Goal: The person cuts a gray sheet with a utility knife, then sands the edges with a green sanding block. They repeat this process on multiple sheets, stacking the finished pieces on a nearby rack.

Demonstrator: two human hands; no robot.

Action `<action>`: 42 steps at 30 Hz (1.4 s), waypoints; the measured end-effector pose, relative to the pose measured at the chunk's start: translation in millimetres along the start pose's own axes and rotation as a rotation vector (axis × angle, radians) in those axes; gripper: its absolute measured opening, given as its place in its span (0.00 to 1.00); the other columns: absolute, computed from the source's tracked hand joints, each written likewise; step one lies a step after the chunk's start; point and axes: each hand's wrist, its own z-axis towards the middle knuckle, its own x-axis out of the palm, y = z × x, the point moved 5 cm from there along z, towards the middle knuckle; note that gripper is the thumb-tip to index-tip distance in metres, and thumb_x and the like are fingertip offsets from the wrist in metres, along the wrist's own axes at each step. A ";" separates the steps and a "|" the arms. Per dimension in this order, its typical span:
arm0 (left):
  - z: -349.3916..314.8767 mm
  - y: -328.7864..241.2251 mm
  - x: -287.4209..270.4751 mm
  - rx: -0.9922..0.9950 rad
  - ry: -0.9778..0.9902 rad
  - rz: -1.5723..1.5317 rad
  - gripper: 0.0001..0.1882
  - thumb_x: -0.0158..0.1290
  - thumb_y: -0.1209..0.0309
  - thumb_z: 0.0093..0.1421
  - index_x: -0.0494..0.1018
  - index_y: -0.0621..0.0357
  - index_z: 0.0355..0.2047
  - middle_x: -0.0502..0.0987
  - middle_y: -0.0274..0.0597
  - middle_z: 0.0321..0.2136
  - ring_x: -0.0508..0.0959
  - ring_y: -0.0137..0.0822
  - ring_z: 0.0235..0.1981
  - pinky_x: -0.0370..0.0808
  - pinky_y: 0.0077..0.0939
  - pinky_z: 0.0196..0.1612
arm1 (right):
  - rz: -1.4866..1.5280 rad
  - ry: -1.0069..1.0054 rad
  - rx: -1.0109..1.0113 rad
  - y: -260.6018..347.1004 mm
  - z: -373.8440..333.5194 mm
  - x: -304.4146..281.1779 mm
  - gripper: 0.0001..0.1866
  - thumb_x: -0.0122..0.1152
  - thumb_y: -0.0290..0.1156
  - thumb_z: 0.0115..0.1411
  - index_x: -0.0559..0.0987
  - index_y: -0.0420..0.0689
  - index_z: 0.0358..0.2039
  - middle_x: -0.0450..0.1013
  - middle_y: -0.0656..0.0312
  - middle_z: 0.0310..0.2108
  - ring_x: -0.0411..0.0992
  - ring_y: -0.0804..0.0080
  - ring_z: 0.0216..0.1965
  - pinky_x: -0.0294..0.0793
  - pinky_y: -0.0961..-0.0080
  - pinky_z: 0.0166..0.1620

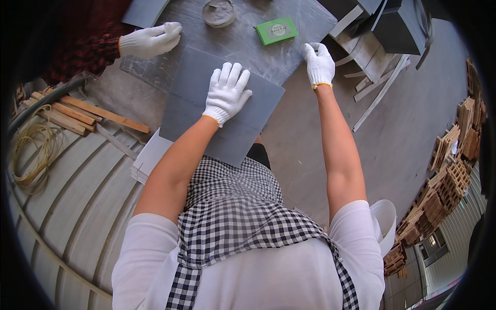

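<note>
My left hand (227,94), in a white knit glove, lies flat with fingers spread on a dark grey rectangular panel (199,85). The panel sticks out past the near edge of the work table (248,67), over my checked apron. Off the table's right edge, my right hand (320,66), also gloved, has its fingers curled in with thumb and fingertips close together. Whatever it may pinch is too small to make out. A green flat box (276,31) lies on the table between the two hands, farther back. Beside it stands a round tub of grey paste (219,13).
At the left, a co-worker's gloved hand (151,41) reaches over the table. White sheets (150,157) are stacked below the panel. Wooden strips (85,112) and coiled hose (36,150) lie on the left. Dark panels (398,26) stand at the back right; stacked pallets (444,191) line the right.
</note>
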 end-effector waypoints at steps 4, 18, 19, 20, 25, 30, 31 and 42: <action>-1.8 0.2 1.6 0.004 -0.015 0.009 0.37 0.65 0.56 0.53 0.69 0.53 0.62 0.66 0.50 0.64 0.63 0.53 0.66 0.57 0.51 0.66 | -0.113 -0.176 -0.282 33.5 -17.1 -4.6 0.14 0.64 0.43 0.60 0.83 0.53 0.44 0.81 0.58 0.36 0.80 0.58 0.40 0.77 0.62 0.44; 9.7 -2.8 3.5 0.126 -0.032 -0.018 0.37 0.67 0.60 0.50 0.70 0.54 0.60 0.68 0.49 0.60 0.64 0.54 0.64 0.59 0.51 0.64 | -0.497 0.062 -0.946 130.0 -21.0 9.8 0.25 0.59 0.28 0.52 0.79 0.50 0.53 0.75 0.54 0.46 0.72 0.54 0.47 0.71 0.58 0.49; 14.5 -3.9 4.0 0.151 -0.023 -0.030 0.37 0.67 0.60 0.50 0.70 0.54 0.60 0.69 0.49 0.60 0.65 0.54 0.64 0.60 0.51 0.63 | -0.498 0.068 -0.898 127.0 -23.4 5.2 0.25 0.60 0.29 0.50 0.79 0.50 0.53 0.75 0.55 0.45 0.73 0.54 0.46 0.71 0.59 0.49; 24.1 -9.8 -1.1 0.170 -0.043 -0.028 0.33 0.67 0.61 0.50 0.72 0.55 0.56 0.71 0.47 0.54 0.68 0.52 0.59 0.62 0.50 0.60 | -0.439 -0.051 -0.931 112.7 -24.9 0.4 0.27 0.65 0.33 0.54 0.77 0.47 0.57 0.76 0.52 0.42 0.75 0.53 0.43 0.74 0.60 0.47; 28.9 -20.8 4.1 0.177 -0.087 -0.068 0.23 0.66 0.64 0.50 0.74 0.56 0.45 0.73 0.42 0.41 0.72 0.48 0.48 0.64 0.47 0.53 | 0.310 0.003 -0.165 2.7 -84.6 -12.2 0.44 0.69 0.60 0.52 0.72 0.44 0.62 0.75 0.50 0.54 0.76 0.57 0.54 0.74 0.63 0.56; 22.3 -35.3 10.8 0.310 -0.076 -0.086 0.22 0.67 0.65 0.48 0.74 0.56 0.42 0.71 0.43 0.38 0.71 0.48 0.45 0.65 0.47 0.51 | 1.632 0.083 0.862 -106.9 -223.2 108.2 0.32 0.67 0.48 0.62 0.71 0.48 0.62 0.73 0.60 0.54 0.71 0.63 0.56 0.72 0.56 0.60; 20.2 -38.8 11.2 0.350 -0.087 -0.093 0.21 0.67 0.65 0.47 0.73 0.56 0.40 0.70 0.42 0.37 0.71 0.48 0.44 0.65 0.46 0.50 | 1.720 0.051 0.954 -88.6 -244.8 99.1 0.35 0.67 0.48 0.61 0.67 0.52 0.65 0.69 0.58 0.59 0.68 0.59 0.59 0.69 0.44 0.61; 18.7 -38.0 31.3 0.284 -0.007 0.014 0.26 0.65 0.64 0.53 0.73 0.54 0.51 0.70 0.51 0.52 0.67 0.58 0.58 0.59 0.59 0.62 | 0.887 0.000 0.444 -70.9 -275.6 80.2 0.44 0.57 0.59 0.66 0.58 0.45 0.73 0.66 0.42 0.66 0.66 0.50 0.66 0.66 0.65 0.65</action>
